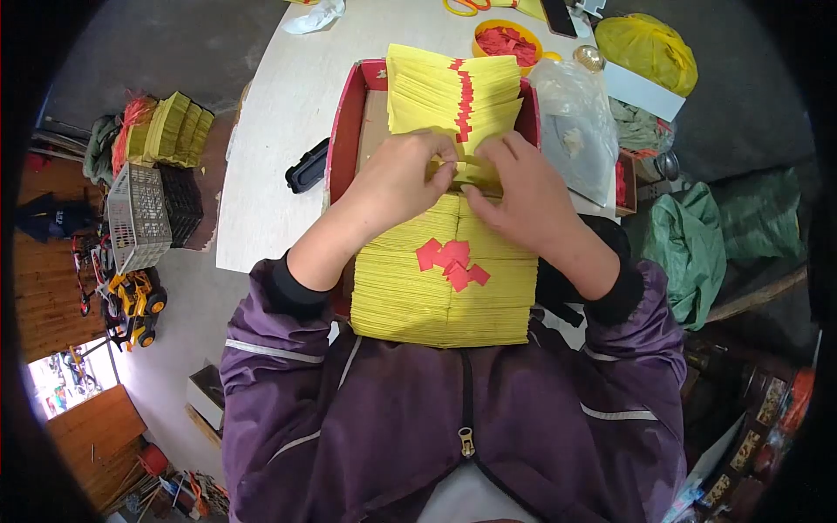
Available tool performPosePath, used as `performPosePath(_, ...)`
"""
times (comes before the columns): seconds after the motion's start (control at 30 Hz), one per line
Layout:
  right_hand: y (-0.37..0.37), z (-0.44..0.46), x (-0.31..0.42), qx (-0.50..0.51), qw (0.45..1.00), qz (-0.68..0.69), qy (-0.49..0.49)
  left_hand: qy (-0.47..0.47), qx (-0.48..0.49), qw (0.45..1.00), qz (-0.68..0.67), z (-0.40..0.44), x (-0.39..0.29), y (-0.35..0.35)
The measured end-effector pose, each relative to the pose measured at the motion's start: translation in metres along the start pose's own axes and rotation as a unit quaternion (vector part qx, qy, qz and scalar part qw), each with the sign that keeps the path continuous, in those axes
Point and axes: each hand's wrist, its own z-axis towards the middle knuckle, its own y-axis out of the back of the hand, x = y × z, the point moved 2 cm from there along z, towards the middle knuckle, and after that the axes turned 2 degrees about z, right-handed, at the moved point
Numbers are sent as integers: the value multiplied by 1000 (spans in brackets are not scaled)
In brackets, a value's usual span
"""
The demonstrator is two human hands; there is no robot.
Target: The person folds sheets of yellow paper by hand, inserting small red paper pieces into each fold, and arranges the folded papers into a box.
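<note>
My left hand (405, 173) is closed, thumb and fingertips pinched at a yellow paper sheet (475, 173). On the same sheet's other side, my right hand (527, 187) holds it between thumb and bent fingers. Behind them, fanned yellow papers (423, 100) lean with a line of red slips (465, 100) down their middle. Close to my body stands a tight stack of folded yellow papers (397, 301). Several loose red paper pieces (452, 255) lie on top of it. Both groups sit in a red box (347, 126). My fingers partly hide the held sheet.
Beyond the box is a yellow bowl of red slips (481, 30) on the pale table (270, 166). Also there are orange-handled scissors (462, 7), a phone (559, 17), a black case (308, 166) and a clear plastic bag (571, 131). Green sacks (684, 253) stand at right.
</note>
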Motion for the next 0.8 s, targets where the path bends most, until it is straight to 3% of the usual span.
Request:
performPosePath(0.07, 3, -2, -1, -26, 1000, -3, 3, -46, -36, 998, 16, 2, 0, -1)
performPosePath(0.2, 7, -4, -10, 42, 988, 150, 6, 54, 42, 996, -65, 6, -2, 2)
performPosePath(0.4, 12, 11, -6, 61, 994, 80, 33, 85, 78, 991, -73, 8, -3, 1)
performPosePath(0.53, 11, 21, -6, -1, 996, 46, 73, 124, 117, 980, -100, 7, -10, 5)
performPosePath(0.7, 16, 8, -16, -88, 988, 58, 112, 108, 117, 985, -70, 6, -9, 3)
performPosePath(0.77, 15, -4, -48, -97, 990, 99, 14, 102, 111, 986, -73, 8, -11, 3)
performPosePath(0.8, 11, -12, -75, -97, 991, 93, 11, 105, 100, 987, -72, 9, -12, 4)
